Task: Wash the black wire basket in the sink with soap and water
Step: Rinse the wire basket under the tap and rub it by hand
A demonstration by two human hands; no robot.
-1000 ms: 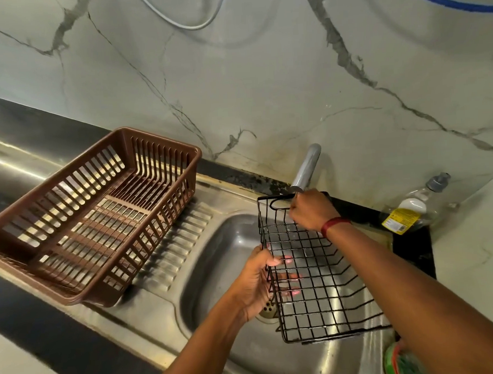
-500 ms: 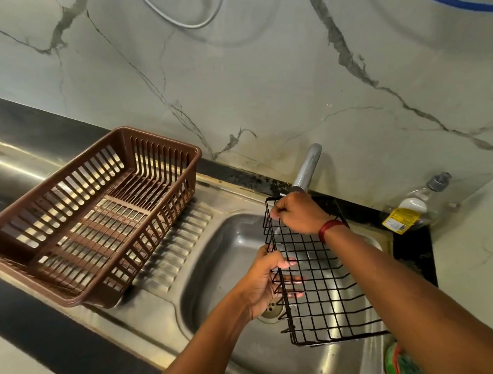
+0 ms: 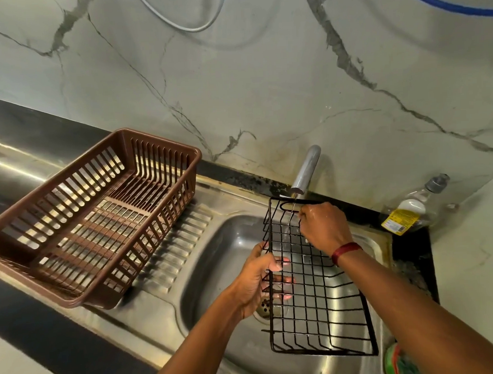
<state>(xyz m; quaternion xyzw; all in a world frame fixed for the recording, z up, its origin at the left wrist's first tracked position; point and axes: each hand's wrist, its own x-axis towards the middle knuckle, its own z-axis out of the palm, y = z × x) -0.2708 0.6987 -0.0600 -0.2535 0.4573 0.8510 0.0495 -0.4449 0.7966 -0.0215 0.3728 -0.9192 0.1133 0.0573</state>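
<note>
Both hands' fingers curl round basket (image 3: 315,291) wires under thin tap (image 3: 305,170) stream; best rotate slowly, wetting every wire.

Two bare forearms without sleeves, a dark red thread band (image 3: 346,252) round the right wrist

My one view rides on the head, looking forward and down from close above the sink (image 3: 214,261), with the wall (image 3: 263,87) just beyond both grips
</note>
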